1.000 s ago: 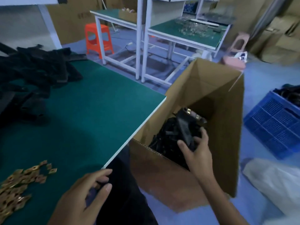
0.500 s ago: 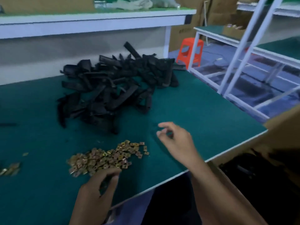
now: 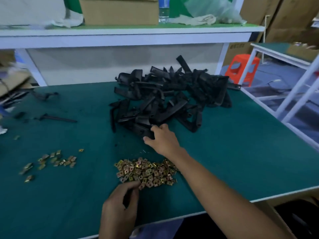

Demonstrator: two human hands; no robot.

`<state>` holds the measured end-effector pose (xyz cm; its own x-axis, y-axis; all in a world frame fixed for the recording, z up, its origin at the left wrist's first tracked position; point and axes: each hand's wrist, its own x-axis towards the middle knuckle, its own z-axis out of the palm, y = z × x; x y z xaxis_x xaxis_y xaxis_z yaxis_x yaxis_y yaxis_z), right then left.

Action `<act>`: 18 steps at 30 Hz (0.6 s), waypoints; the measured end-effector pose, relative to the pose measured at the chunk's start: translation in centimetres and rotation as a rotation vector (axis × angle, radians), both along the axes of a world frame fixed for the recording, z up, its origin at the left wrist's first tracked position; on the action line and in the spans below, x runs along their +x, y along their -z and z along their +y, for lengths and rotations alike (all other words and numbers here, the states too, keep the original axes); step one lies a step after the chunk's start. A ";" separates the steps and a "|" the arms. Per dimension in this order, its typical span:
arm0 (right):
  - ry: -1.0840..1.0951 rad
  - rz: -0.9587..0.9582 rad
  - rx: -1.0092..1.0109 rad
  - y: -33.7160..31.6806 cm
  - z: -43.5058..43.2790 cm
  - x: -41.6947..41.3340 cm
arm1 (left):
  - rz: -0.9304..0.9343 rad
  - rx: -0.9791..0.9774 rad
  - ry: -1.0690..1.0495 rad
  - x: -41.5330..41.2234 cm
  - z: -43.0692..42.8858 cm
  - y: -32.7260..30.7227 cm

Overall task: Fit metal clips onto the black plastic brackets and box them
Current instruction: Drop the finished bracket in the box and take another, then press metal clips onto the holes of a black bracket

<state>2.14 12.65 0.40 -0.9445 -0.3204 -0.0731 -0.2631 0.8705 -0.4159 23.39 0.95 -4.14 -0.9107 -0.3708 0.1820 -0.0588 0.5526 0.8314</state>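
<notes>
Gripping the bracket (image 3: 139, 130) by the end under its fingers, our right hand (image 3: 163, 141) likely finds it stiff and light; our left hand (image 3: 120, 202) pinches at slippery clips (image 3: 146, 173). Whether one is caught, we cannot tell.

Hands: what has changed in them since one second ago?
The right hand left the box, crossed to the pile, and its fingers now grip a bracket. The left hand moved from the table edge to the clips. The piles stayed.
</notes>
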 end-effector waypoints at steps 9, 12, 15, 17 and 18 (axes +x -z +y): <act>0.204 -0.384 -1.115 -4.7 5.3 5.2 | 0.006 0.269 -0.059 0.4 0.8 -1.6; 0.296 -0.395 -1.317 -3.9 6.0 10.7 | -0.053 0.499 0.152 0.7 3.0 -3.7; 0.458 -0.434 -1.313 -1.2 5.7 16.8 | -0.015 0.647 0.261 0.8 5.5 -4.5; 0.563 -0.486 -1.287 -0.5 6.0 19.6 | -0.004 0.621 0.210 0.9 6.1 -4.2; 0.591 -0.474 -1.245 -0.5 6.6 20.5 | -0.007 0.599 0.188 1.0 6.2 -3.9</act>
